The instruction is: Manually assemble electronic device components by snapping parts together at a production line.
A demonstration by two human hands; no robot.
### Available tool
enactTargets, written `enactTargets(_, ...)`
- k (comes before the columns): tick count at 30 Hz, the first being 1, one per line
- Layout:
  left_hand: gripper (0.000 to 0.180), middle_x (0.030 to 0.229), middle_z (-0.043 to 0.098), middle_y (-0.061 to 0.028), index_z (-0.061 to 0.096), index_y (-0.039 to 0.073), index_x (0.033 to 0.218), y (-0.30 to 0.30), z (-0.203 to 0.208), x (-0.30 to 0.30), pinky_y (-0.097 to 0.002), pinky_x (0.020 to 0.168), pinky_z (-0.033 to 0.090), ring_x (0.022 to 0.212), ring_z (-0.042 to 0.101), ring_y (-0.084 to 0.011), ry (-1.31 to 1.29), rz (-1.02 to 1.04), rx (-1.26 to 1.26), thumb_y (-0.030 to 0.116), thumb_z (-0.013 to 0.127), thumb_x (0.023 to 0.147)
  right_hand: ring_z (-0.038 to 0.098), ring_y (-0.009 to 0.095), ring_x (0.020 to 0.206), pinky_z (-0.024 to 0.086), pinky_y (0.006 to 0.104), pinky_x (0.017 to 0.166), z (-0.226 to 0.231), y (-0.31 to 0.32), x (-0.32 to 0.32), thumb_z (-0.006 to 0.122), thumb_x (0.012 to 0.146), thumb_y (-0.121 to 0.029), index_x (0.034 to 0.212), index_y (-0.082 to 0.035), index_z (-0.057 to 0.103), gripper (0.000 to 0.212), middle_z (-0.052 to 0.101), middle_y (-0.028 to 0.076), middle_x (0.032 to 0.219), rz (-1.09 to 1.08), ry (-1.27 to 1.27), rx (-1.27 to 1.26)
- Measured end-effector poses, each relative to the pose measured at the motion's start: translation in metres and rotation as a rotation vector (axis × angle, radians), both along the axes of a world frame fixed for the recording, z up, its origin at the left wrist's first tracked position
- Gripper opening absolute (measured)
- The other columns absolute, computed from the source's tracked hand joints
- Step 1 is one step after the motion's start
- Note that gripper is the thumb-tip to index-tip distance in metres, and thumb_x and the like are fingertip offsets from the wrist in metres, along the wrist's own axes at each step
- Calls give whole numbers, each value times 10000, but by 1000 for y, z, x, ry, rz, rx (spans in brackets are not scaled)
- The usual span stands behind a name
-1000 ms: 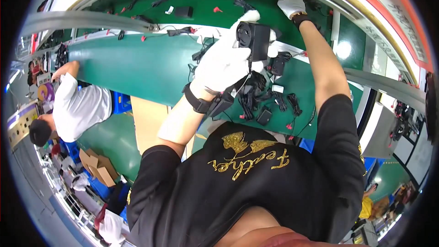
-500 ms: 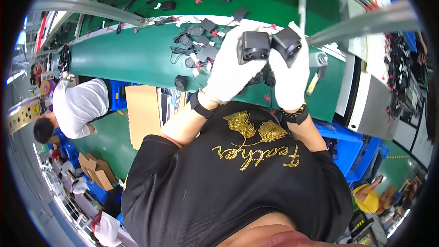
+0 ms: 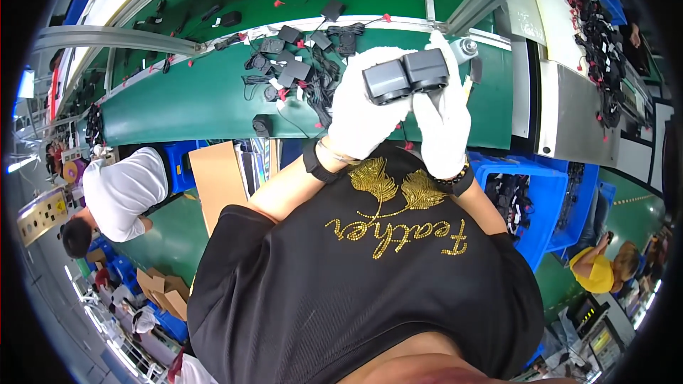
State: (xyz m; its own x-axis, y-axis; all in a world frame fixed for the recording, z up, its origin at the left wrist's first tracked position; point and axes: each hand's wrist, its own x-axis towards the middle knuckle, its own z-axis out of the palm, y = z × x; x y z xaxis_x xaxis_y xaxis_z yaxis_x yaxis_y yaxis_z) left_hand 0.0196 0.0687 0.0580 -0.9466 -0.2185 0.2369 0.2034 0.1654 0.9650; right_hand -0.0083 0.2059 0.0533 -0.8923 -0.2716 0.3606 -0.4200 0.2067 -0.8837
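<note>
Adapters [image 3: 405, 75]: two, side by side, left hand [image 3: 363, 110] and right hand [image 3: 445, 124] each grasping one; loose gloved grip risks dropping onto tabletop [image 3: 192, 103].

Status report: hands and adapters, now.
Left hand shut on left adapter. Right hand shut on right adapter. Adapters touching side by side. Nothing in the way.

White gloves [image 3: 370, 110] hold black adapters [image 3: 405, 75] over green belt [image 3: 192, 103].

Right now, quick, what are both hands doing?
Left hand, in a white glove: closed on a dark grey boxy power adapter.
Right hand, gloved: closed on a second adapter.
</note>
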Motion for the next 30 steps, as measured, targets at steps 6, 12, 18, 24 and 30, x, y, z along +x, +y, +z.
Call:
enactTargets(6, 624, 1125, 596, -143, 493, 12, 1228, 9, -10, 1, -330, 883, 499, 1021, 612, -261, 93, 131, -106, 62, 794, 684, 521, 349, 1157, 445, 420, 958, 1, -17, 18, 795, 685, -180, 1467, 50, 96, 1074, 424, 258, 1318, -45, 124, 0)
enactTargets(12, 687, 1357, 428, -220, 339, -15, 1389, 6, -4, 5, -387, 1054, 372, 1239, 462, -351, 104, -217, -352, 36, 656, 782, 598, 223, 1024, 489, 331, 903, 9, -24, 11, 682, 839, -143, 1491, -21, 134, 860, 554, 170, 1205, -134, -374, -330)
enactTargets(18, 374, 1243, 577, -133, 533, -9, 1272, -42, 39, 1, -308, 935, 466, 1069, 591, -190, -143, -279, 35, 75, 540, 908, 507, 256, 742, 397, 325, 614, 12, -3, -3, 333, 894, -683, 1335, -23, 427, 799, 545, 214, 1145, 225, -979, -1358)
enactTargets(24, 427, 1295, 557, -121, 539, -6, 1263, -45, 44, -20, -342, 1037, 389, 1200, 523, -222, -41, -300, -107, 231, 576, 910, 588, 380, 998, 493, 517, 827, 4, 4, 11, 360, 890, -694, 1393, -93, 373, 784, 532, 249, 1203, 538, -1016, -1475)
enactTargets(30, 675, 1153, 598, -114, 606, 80, 1185, -7, 54, -35, -377, 963, 431, 1107, 563, -284, 242, -683, -636, 379, 813, 617, 580, 294, 1081, 493, 421, 916, 9, 11, 35, 401, 936, -592, 1340, -68, 398, 661, 528, 147, 1230, 83, -779, -965)
